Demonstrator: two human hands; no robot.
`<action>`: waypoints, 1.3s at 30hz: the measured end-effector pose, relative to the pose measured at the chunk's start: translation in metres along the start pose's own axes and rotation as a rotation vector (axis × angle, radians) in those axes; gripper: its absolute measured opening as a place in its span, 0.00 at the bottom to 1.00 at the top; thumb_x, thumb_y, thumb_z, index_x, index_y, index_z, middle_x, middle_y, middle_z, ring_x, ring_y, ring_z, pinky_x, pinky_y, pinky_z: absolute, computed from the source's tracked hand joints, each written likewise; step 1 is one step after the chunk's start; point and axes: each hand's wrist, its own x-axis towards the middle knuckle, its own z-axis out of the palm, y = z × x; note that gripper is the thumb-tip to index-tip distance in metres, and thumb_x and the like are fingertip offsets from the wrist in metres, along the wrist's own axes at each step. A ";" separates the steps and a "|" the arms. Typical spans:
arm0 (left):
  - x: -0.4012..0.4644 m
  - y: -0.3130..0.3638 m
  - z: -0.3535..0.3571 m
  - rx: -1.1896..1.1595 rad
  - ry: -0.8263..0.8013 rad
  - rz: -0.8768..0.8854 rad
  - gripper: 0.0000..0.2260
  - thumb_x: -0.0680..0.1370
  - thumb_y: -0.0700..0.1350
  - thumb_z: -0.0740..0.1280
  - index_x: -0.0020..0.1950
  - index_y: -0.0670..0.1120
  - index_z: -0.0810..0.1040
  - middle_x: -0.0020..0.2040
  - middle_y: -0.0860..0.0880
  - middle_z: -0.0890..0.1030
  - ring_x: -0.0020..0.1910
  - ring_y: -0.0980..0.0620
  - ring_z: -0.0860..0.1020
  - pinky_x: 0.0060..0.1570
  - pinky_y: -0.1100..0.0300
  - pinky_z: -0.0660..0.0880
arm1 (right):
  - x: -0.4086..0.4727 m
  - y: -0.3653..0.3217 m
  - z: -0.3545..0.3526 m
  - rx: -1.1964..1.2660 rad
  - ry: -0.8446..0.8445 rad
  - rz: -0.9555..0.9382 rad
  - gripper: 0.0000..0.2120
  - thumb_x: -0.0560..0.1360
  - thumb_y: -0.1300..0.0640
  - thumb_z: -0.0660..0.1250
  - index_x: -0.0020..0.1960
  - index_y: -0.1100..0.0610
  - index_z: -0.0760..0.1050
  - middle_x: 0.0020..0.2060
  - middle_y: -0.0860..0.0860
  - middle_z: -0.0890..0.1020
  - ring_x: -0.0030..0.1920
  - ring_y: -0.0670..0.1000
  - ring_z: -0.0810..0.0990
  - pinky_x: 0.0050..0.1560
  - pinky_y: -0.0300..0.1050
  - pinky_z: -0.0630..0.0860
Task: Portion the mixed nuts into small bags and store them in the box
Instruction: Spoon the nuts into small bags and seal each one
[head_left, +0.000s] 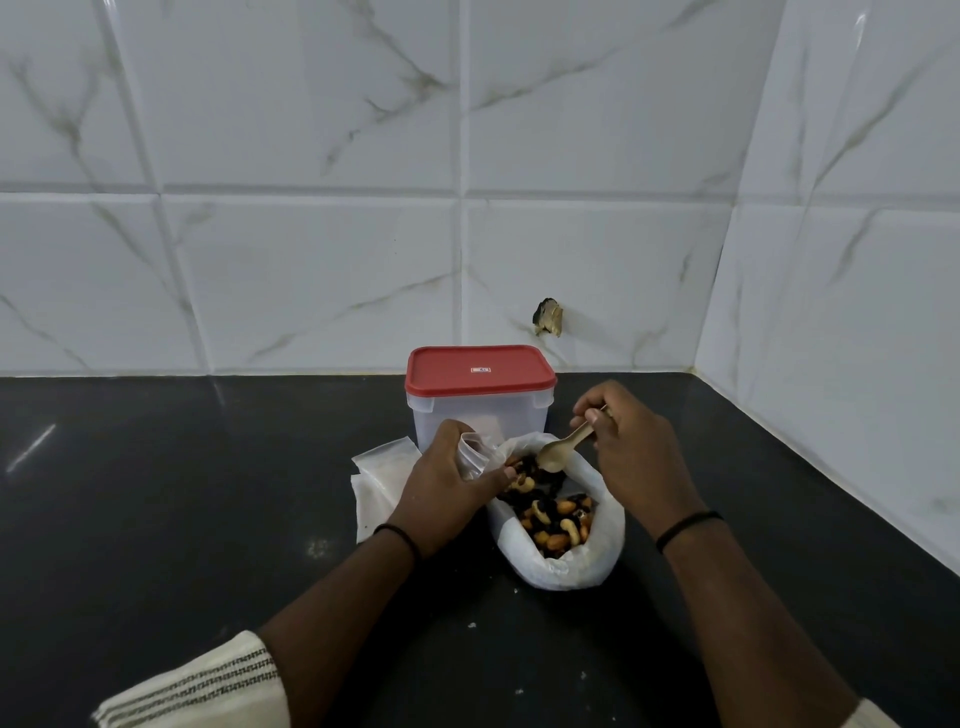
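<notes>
My left hand (447, 480) grips small bag (474, 453), flimsy and slippery, hold at mouth; right hand (626, 441) pinches light spoon (558, 451) over loose nuts (550, 512).

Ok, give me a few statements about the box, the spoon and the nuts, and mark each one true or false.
1. The box has its red lid on. True.
2. The right hand holds the spoon. True.
3. The nuts lie in a glass bowl. False: they are in a big white bag.
4. The left hand is empty. False: it grips a small clear bag.
5. The box stands in front of the nuts. False: it stands behind them, near the wall.
</notes>
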 end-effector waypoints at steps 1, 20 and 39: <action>0.000 0.000 0.000 0.000 0.003 0.001 0.18 0.73 0.50 0.74 0.57 0.49 0.70 0.49 0.55 0.78 0.47 0.59 0.78 0.39 0.71 0.72 | 0.000 0.000 0.000 0.018 0.011 0.001 0.09 0.82 0.63 0.59 0.49 0.54 0.76 0.43 0.46 0.83 0.46 0.44 0.82 0.49 0.47 0.81; 0.000 -0.001 0.000 -0.007 0.003 0.006 0.17 0.74 0.49 0.74 0.56 0.49 0.70 0.48 0.55 0.78 0.46 0.58 0.78 0.38 0.73 0.72 | 0.001 0.001 -0.007 -0.086 0.205 0.135 0.08 0.81 0.62 0.58 0.50 0.54 0.75 0.39 0.50 0.83 0.41 0.48 0.81 0.37 0.37 0.74; 0.000 0.000 0.000 -0.013 -0.009 -0.007 0.17 0.74 0.49 0.73 0.56 0.50 0.69 0.50 0.53 0.78 0.47 0.57 0.78 0.37 0.71 0.72 | 0.004 0.012 -0.002 0.482 0.058 0.711 0.08 0.82 0.64 0.56 0.51 0.61 0.74 0.38 0.60 0.85 0.34 0.55 0.81 0.34 0.46 0.79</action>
